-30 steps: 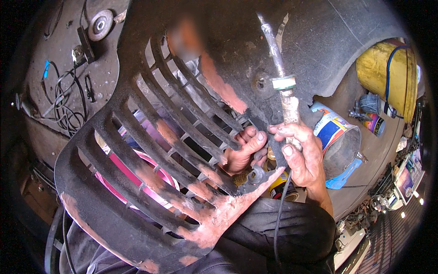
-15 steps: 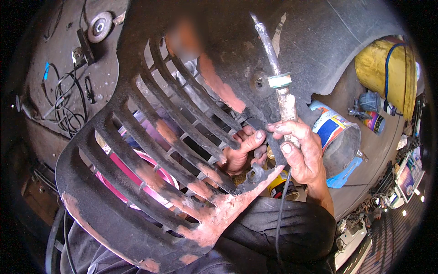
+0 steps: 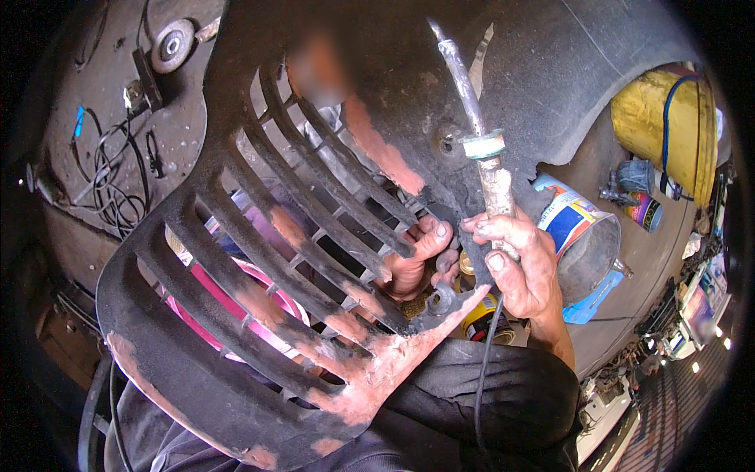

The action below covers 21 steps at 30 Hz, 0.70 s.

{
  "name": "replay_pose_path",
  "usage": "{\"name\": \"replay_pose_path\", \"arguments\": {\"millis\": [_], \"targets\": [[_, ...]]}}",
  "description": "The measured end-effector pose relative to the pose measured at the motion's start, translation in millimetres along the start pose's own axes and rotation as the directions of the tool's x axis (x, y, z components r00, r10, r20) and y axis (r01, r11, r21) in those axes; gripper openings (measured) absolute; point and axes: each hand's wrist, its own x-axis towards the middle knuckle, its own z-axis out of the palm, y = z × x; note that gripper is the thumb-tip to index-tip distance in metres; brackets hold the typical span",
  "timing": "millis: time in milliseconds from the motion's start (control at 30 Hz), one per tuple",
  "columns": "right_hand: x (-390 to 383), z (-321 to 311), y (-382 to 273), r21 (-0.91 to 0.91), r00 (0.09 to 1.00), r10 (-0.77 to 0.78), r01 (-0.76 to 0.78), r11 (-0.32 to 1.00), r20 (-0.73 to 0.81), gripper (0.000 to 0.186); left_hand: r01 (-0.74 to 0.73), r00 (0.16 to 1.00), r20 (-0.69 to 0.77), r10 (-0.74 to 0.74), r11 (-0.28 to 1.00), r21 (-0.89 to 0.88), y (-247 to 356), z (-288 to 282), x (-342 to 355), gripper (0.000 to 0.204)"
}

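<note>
1. Black plastic bumper [image 3: 409,126] lies over the person's dark trousers [image 3: 527,393], its slatted grille [image 3: 288,229] toward the left. Pinkish patches [image 3: 385,370] show no alteration.
2. Right hand [image 3: 521,263] grasps the soldering iron [image 3: 483,146] by its handle, grip unaltered; the cord [image 3: 484,370] runs down below.
3. Change noted: over the last second the tip [image 3: 433,30] has swung slightly left, across the bumper's dark face in view. Contact cannot be determined.
4. Left hand [image 3: 415,263] remains curled behind the grille, near the broken edge; whether it clasps anything cannot be told.
5. Assessment: only the iron's angle appears adjusted; the bumper work is judged not visibly advanced.
</note>
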Motion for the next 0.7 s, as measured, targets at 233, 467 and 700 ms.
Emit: {"name": "replay_pose_path", "arguments": {"millis": [233, 467, 700], "targets": [[2.2, 0.2, -1.6, -0.016, 1.0, 0.0, 0.001, 1.0, 0.016, 0.025, -0.025, 0.994, -0.109, 0.026, 1.0, 0.019, 3.4, 12.2, -1.4, 0.031], [1.7, -1.4, -0.2, -0.027, 0.999, -0.025, 0.026, 0.999, 0.024, 0.025, -0.014, 0.997, -0.077, 0.018, 0.999, 0.042, 5.2, 15.5, -0.5, 0.029], [-2.1, -3.8, 0.4, 0.05, 1.0, -0.023, 0.023, 0.998, 0.004, 0.025, 0.026, 0.999, 0.038, -0.026, 1.0, -0.012, 5.4, 7.9, 0.7, 0.027]]}}
